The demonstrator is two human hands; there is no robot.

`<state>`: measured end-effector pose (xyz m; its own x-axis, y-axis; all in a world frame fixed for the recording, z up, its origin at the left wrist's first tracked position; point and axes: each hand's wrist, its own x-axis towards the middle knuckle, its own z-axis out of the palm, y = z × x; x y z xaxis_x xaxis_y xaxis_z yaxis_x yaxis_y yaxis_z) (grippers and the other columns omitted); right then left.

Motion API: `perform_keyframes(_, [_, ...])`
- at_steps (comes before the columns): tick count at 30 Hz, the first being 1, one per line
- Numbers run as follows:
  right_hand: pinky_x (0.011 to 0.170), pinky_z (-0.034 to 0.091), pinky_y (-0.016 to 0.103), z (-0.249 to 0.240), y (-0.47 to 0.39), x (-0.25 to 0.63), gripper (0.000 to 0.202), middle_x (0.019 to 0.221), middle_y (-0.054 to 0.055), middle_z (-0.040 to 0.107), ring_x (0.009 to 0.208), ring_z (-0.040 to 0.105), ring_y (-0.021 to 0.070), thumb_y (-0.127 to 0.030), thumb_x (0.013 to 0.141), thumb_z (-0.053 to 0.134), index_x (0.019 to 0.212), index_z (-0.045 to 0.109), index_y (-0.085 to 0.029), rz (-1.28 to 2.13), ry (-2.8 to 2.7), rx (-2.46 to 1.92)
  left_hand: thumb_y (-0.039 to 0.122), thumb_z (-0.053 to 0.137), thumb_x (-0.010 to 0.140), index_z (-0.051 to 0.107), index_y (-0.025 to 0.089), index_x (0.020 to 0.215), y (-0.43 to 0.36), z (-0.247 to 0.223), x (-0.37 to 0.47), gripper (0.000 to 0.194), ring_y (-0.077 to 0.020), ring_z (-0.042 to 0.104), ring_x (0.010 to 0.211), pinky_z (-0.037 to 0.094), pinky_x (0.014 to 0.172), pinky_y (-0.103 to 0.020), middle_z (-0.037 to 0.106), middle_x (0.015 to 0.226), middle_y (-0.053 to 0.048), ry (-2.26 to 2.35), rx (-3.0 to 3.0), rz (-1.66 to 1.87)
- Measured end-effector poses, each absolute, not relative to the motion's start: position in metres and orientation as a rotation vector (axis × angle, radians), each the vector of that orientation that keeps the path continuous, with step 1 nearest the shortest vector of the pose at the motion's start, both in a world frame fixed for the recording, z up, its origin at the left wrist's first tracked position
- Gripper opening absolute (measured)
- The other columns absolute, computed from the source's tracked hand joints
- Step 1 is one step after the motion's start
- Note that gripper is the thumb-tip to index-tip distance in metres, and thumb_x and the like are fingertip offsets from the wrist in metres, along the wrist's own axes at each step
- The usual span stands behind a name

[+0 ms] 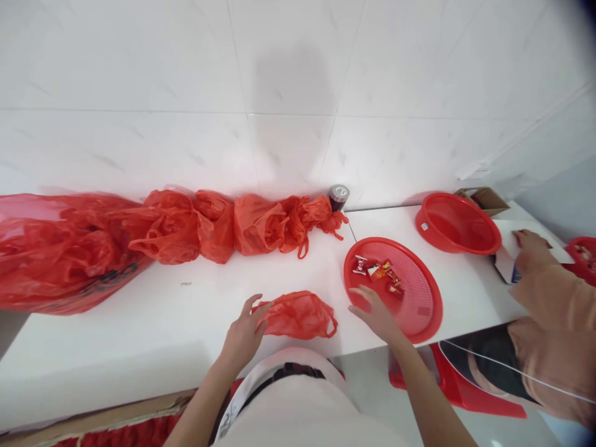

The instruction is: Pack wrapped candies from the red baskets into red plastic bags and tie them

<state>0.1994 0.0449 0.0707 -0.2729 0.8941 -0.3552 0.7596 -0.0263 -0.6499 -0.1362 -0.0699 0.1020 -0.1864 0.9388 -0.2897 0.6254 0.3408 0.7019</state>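
Observation:
A red plastic bag (298, 315) lies crumpled on the white table (209, 310) right in front of me, one handle loop at its right end. My left hand (243, 332) is at the bag's left end, fingers apart and touching or just over its edge. Over the near left rim of a red mesh basket (426, 313) hovers my right hand (378, 315), open with fingers spread and nothing in them. Several small wrapped candies (379, 270) lie in the basket, mostly toward its far left side.
Several filled red bags (258, 223) line the wall, with a big red sack (69, 248) at left. A dark can-like roll (339, 195) stands behind them. At right are a red basin (459, 223), a cardboard box (487, 202) and another person's hand (533, 242) by a white box.

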Motion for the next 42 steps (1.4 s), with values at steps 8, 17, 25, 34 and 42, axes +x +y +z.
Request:
perform_keyframes(8, [0.106, 0.038, 0.039, 0.029, 0.018, 0.204, 0.057, 0.139, 0.008, 0.051, 0.127, 0.048, 0.0236, -0.045, 0.085, 0.055, 0.138, 0.049, -0.024, 1.38, -1.91, -1.748, 0.035, 0.048, 0.085, 0.058, 0.023, 0.128, -0.056, 0.103, -0.121, 0.045, -0.0217, 0.065, 0.09, 0.05, 0.082, -0.035, 0.065, 0.121, -0.007, 1.787, 1.152, 0.707])
perform_keyframes(17, [0.101, 0.029, 0.064, -0.004, 0.139, 0.242, 0.103, 0.152, 0.028, 0.014, 0.136, 0.024, 0.0472, -0.077, 0.079, 0.039, 0.153, 0.001, -0.017, 0.889, -1.199, -2.447, 0.041, 0.056, 0.077, 0.064, 0.02, 0.118, -0.077, 0.075, -0.141, 0.047, -0.0238, 0.064, 0.087, 0.049, 0.082, -0.037, 0.065, 0.116, -0.011, 2.159, 0.984, 0.617])
perform_keyframes(25, [0.085, 0.014, 0.083, -0.054, 0.194, 0.191, 0.104, 0.155, 0.024, 0.008, 0.131, 0.01, 0.0599, -0.089, 0.069, 0.035, 0.151, 0.023, -0.026, 0.682, -1.477, -2.573, 0.049, 0.058, 0.077, 0.071, 0.017, 0.098, -0.075, 0.082, -0.122, 0.04, -0.0239, 0.066, 0.081, 0.05, 0.07, -0.032, 0.073, 0.087, -0.008, 1.887, 0.343, 0.987])
perform_keyframes(34, [0.102, 0.025, 0.058, -0.059, 0.134, 0.184, 0.066, 0.153, 0.014, 0.024, 0.136, 0.022, 0.0363, -0.065, 0.087, 0.039, 0.14, 0.044, -0.025, 0.305, -2.243, -2.091, 0.051, 0.066, 0.074, 0.07, 0.015, 0.097, -0.065, 0.087, -0.1, 0.043, -0.0239, 0.066, 0.088, 0.053, 0.074, -0.032, 0.072, 0.101, -0.012, 1.759, 0.105, 1.21])
perform_keyframes(42, [0.098, 0.025, 0.065, -0.062, 0.137, 0.183, 0.076, 0.155, 0.011, 0.019, 0.136, 0.019, 0.0404, -0.069, 0.082, 0.045, 0.146, 0.033, -0.031, 0.299, -2.299, -2.167, 0.052, 0.064, 0.073, 0.071, 0.016, 0.093, -0.056, 0.094, -0.088, 0.042, -0.0235, 0.067, 0.082, 0.052, 0.067, -0.03, 0.073, 0.091, -0.01, 1.769, 0.171, 1.168])
